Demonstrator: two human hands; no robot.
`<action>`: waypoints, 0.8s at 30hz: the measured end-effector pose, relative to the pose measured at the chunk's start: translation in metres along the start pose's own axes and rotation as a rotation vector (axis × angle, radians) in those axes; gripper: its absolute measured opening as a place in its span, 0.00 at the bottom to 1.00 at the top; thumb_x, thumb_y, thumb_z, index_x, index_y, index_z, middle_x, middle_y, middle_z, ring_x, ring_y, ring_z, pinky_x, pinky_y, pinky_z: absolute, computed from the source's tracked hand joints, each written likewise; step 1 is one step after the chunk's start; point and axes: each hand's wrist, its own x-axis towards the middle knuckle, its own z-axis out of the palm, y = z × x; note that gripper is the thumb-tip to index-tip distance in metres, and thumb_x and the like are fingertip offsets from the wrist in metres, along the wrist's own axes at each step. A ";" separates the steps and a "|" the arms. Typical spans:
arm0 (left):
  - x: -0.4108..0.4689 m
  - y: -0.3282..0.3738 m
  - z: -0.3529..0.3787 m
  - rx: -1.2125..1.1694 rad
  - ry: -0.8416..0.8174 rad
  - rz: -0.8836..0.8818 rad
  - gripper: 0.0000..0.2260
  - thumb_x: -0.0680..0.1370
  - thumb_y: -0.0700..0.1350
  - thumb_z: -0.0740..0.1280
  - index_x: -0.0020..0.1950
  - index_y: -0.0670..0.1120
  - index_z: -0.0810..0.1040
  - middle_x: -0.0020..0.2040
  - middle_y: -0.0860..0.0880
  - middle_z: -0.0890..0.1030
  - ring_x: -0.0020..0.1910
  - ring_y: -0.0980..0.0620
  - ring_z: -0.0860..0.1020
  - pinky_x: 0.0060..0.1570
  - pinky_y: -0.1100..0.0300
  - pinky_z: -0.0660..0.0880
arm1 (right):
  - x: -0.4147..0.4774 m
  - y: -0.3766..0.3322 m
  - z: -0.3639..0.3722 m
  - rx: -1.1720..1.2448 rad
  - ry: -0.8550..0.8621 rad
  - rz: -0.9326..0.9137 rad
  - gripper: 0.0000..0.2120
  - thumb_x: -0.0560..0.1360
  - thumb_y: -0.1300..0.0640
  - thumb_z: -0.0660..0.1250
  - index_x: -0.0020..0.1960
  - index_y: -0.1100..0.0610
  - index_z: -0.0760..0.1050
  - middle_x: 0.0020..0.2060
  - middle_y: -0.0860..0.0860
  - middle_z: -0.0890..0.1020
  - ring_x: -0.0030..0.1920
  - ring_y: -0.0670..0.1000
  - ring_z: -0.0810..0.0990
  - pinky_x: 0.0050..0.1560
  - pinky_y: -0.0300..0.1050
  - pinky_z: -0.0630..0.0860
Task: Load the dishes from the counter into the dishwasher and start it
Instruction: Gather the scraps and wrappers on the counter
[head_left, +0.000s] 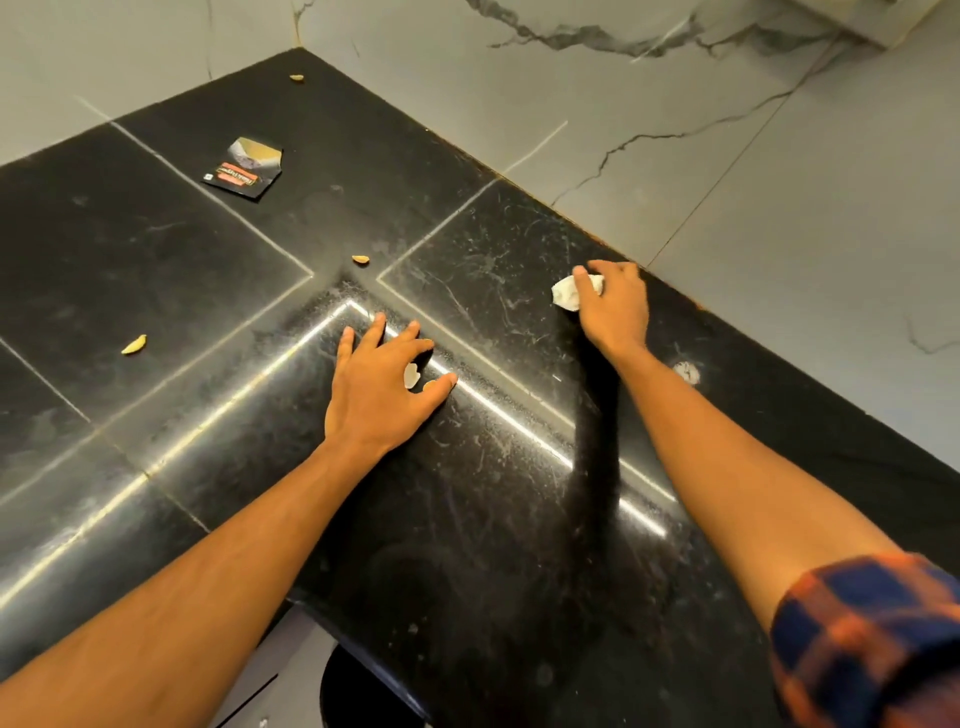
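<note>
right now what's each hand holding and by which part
Right hand grips a crumpled white paper wad, fingers curled over its right side. Left hand lies flat on the counter, holding nothing.

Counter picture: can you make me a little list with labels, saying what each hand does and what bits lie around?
surface: black counter against a marbled wall
left hand: fingers spread on the counter, white scrap by its thumb
right hand: grips a white wad
litter: torn packet, scattered yellowish bits
dishes: none in view
</note>
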 end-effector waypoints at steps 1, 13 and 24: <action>0.000 0.000 0.000 -0.014 0.008 -0.004 0.22 0.75 0.61 0.70 0.64 0.52 0.80 0.72 0.49 0.75 0.78 0.45 0.61 0.78 0.41 0.50 | -0.009 -0.010 0.006 0.020 -0.024 -0.060 0.21 0.82 0.43 0.61 0.66 0.54 0.78 0.63 0.54 0.76 0.63 0.55 0.74 0.60 0.46 0.69; 0.000 0.006 -0.005 0.054 -0.040 0.008 0.43 0.67 0.73 0.69 0.78 0.58 0.61 0.74 0.53 0.71 0.79 0.45 0.58 0.78 0.40 0.49 | -0.105 -0.093 0.039 0.582 -0.179 -0.219 0.11 0.79 0.62 0.65 0.57 0.56 0.84 0.51 0.49 0.85 0.52 0.46 0.83 0.56 0.45 0.79; 0.000 0.004 0.000 0.090 0.012 0.013 0.39 0.66 0.74 0.69 0.73 0.59 0.70 0.73 0.55 0.72 0.78 0.48 0.61 0.77 0.42 0.52 | -0.066 -0.054 0.020 0.221 -0.148 -0.093 0.11 0.80 0.57 0.64 0.52 0.53 0.86 0.49 0.48 0.82 0.52 0.47 0.79 0.58 0.48 0.76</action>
